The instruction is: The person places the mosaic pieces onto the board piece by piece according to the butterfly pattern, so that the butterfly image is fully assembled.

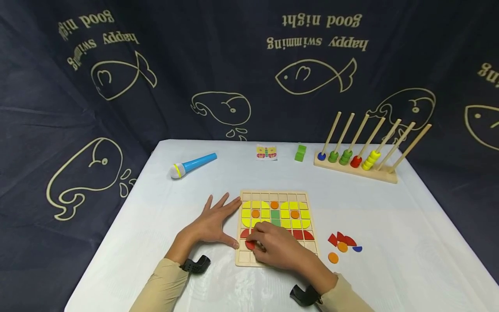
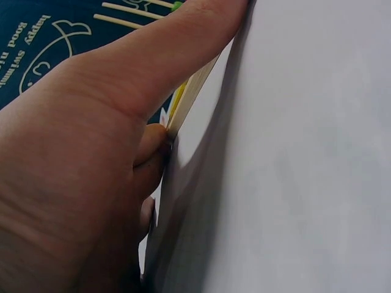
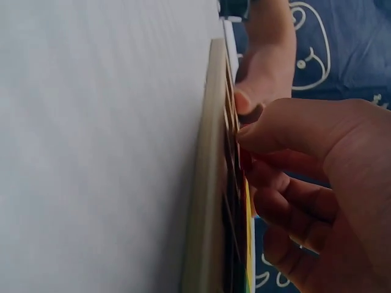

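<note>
A wooden grid board [image 1: 274, 197] lies on the table with yellow, orange, green and red flat pieces set in its squares. My right hand [image 1: 278, 247] is over its lower left part, thumb and fingertips pinching a red puzzle piece [image 1: 250, 245] below the red row. In the right wrist view that red piece [image 3: 246, 160] shows between the thumb and fingers, close against the board. My left hand [image 1: 213, 221] has its fingers spread, the index fingertip and thumb at the board's left edge. The right hand covers part of the red row and lower squares.
Loose red pieces [image 1: 349, 241], orange discs [image 1: 333, 258] and a blue half-disc [image 1: 357, 249] lie right of the board. Farther back are a toy microphone [image 1: 199, 162], a butterfly picture card [image 1: 267, 152], green blocks [image 1: 300, 153] and a peg stand with beads [image 1: 356, 170].
</note>
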### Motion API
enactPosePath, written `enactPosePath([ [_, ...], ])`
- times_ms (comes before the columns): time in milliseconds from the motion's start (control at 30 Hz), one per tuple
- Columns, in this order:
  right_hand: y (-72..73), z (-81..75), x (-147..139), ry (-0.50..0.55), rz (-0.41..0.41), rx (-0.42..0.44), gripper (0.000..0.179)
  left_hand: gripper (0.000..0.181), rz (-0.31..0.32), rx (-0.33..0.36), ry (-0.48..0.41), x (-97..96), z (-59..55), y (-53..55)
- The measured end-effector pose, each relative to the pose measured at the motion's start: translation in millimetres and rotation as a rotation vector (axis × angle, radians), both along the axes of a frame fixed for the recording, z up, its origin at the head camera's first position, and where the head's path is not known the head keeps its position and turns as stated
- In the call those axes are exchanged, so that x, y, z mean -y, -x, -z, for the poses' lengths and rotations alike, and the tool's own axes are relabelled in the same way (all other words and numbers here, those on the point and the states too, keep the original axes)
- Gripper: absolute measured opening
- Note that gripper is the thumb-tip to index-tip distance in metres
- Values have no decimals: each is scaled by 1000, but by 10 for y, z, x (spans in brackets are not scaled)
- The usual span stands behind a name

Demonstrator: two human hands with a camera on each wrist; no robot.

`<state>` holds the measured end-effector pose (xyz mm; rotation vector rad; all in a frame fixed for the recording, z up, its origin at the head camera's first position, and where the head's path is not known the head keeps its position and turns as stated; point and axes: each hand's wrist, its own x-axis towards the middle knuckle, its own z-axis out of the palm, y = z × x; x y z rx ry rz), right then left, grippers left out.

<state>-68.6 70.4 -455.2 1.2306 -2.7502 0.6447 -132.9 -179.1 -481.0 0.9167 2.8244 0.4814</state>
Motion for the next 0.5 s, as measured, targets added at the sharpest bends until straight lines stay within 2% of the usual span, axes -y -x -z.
enactPosePath([
  [300,-13,19,135,8,27,-89,19,130,-1,-8,0,2,-5,5],
  [500,-8,20,146,2,-6,-118,19,131,2,-9,5,8,8,1],
])
